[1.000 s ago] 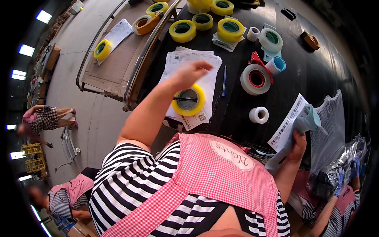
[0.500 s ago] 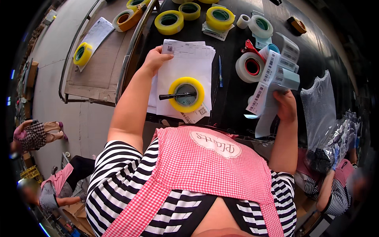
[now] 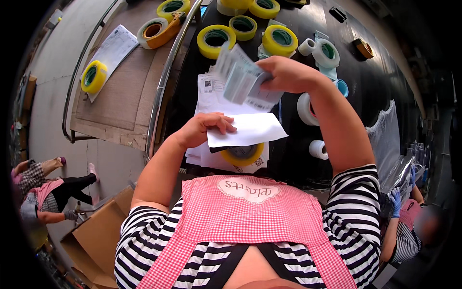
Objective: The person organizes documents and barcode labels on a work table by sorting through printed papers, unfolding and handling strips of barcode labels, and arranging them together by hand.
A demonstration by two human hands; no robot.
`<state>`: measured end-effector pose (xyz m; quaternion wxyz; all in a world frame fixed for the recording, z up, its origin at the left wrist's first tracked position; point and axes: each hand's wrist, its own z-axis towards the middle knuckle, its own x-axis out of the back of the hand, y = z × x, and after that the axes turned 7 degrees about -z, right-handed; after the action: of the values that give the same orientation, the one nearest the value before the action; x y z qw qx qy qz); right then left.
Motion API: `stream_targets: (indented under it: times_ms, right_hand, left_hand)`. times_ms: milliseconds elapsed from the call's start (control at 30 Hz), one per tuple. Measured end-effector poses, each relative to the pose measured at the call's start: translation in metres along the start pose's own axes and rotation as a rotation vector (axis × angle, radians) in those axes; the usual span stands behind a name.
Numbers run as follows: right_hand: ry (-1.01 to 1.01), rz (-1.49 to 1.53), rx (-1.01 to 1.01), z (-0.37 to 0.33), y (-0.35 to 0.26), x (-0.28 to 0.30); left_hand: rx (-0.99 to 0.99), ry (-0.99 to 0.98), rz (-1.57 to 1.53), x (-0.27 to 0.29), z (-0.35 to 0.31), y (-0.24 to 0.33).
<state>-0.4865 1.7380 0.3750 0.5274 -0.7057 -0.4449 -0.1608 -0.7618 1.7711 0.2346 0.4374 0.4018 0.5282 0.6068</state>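
Note:
My left hand (image 3: 208,129) is closed on a white sheet of paper (image 3: 255,129), its fingers bent over the left part. The sheet overlaps a yellow-rimmed tape roll (image 3: 244,156), so only the roll's near part shows. Under these lie printed papers (image 3: 208,87) on the black table. Higher up, my right hand (image 3: 284,74) grips a bunch of barcode label strips (image 3: 243,79), smeared by motion, above the papers. A label with a square code (image 3: 259,162) sticks out beside the tape roll.
Yellow tape rolls (image 3: 215,41) stand along the far side, near a clear tape roll (image 3: 327,53). A small white roll (image 3: 318,149) lies right of the papers. Left is a cart with a metal rail (image 3: 163,82). Bubble wrap (image 3: 385,130) and a co-worker's gloved hand (image 3: 395,202) are at right.
My right hand has swung left and away from me with the label strips, over the papers. My left hand has come nearer, and a white sheet now partly covers the tape roll.

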Motion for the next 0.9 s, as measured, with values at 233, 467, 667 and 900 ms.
stream_targets:
  times_ms: [233,467,667,900]
  right_hand:
    - [-0.308,-0.324,-0.115,0.109,0.035,-0.054]
    - [-0.181,-0.404,-0.166,0.11,0.03,-0.074]
    - [-0.049,-0.324,0.052,0.073,0.024,-0.101]
    - [-0.04,-0.401,0.106,0.053,0.023,-0.086]
  left_hand:
    - [-0.156,0.028,0.187,-0.024,-0.019,0.0]
    - [-0.205,0.064,0.149,-0.017,-0.014,0.005]
    - [-0.179,0.216,0.141,-0.029,-0.013,0.005]
    - [0.043,0.431,0.441,-0.026,-0.01,-0.004]
